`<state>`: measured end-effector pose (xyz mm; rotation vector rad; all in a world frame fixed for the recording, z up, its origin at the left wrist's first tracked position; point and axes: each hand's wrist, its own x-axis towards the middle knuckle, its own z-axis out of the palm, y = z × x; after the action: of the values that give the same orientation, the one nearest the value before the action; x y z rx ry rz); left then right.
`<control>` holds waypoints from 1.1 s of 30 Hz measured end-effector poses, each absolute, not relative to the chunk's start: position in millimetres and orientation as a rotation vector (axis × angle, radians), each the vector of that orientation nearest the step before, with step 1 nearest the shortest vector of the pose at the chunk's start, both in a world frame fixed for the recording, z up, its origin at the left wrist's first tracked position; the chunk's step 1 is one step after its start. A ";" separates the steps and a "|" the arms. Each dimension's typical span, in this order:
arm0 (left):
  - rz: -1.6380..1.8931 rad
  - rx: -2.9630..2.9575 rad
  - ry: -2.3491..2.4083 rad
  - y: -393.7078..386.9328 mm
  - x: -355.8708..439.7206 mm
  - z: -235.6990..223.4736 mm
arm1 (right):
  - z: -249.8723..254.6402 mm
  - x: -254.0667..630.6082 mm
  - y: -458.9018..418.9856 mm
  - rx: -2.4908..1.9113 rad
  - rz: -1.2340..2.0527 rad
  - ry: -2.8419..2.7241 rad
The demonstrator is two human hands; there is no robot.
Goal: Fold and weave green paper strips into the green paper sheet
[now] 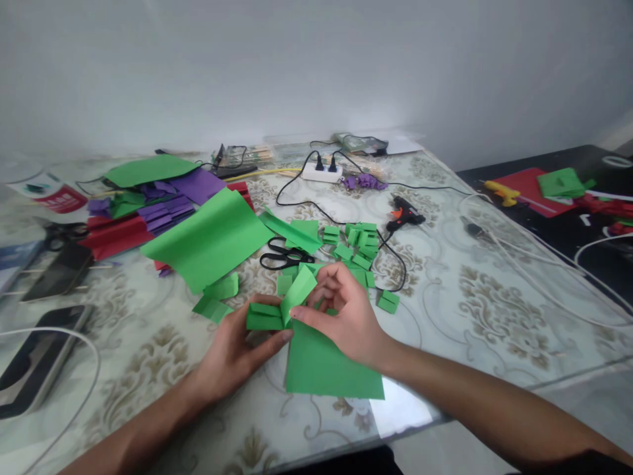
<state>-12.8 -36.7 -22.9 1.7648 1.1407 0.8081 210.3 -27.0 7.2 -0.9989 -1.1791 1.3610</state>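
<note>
Both my hands work a folded green paper strip (279, 307) just above the table. My left hand (237, 348) pinches its left end between thumb and fingers. My right hand (343, 315) grips the raised right part, thumb pressed on the fold. Under my right hand lies a flat green sheet (331, 369). Several small folded green pieces (360, 241) are piled behind my hands, and black scissors (287, 256) lie beside them.
A large green sheet (210, 237) lies left of centre, with purple and red papers (148, 211) behind it. A black glue gun (403, 214) and white power strip (322, 173) with cables sit farther back. Phones (42, 356) rest at the left. A dark side table (568, 198) stands right.
</note>
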 end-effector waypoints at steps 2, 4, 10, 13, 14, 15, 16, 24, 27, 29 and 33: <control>0.800 1.693 1.112 -37.0 -11.7 -22.5 | 6.8 209.8 -27.7 -0.992 1.364 -1.161; 0.788 1.618 1.092 -37.5 -10.4 -21.0 | 6.0 209.3 -28.2 -0.988 1.378 -1.128; 0.787 1.489 1.071 -36.8 -7.1 -14.6 | 2.4 208.8 -29.1 -0.957 1.505 -1.082; 0.793 1.438 1.020 -34.6 -5.1 -11.6 | -1.3 208.6 -28.8 -0.933 1.591 -1.093; 0.791 1.426 1.005 -33.8 -4.4 -10.7 | -2.5 208.5 -28.7 -0.924 1.619 -1.098; 0.788 1.416 0.995 -33.1 -3.9 -10.0 | -3.4 208.5 -28.8 -0.917 1.638 -1.101; 0.783 1.406 0.990 -32.5 -3.5 -9.3 | -3.8 208.5 -29.0 -0.914 1.645 -1.109; 0.757 1.362 1.019 -32.5 -4.2 -8.0 | 1.9 211.1 -31.6 -0.943 1.360 -1.312; 0.762 1.357 1.040 -32.0 -3.7 -7.3 | 0.6 211.1 -31.0 -0.916 1.305 -1.322; 0.767 1.342 1.031 -31.2 -3.4 -7.0 | -0.6 210.9 -31.0 -0.898 1.303 -1.316; 0.767 1.318 1.008 -30.4 -3.4 -7.2 | -1.3 210.5 -32.9 -0.894 1.314 -1.322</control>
<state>-3.4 -30.4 -7.2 1.3185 1.0078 0.7666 210.5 -32.9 -1.3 -0.8940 -1.3220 1.3138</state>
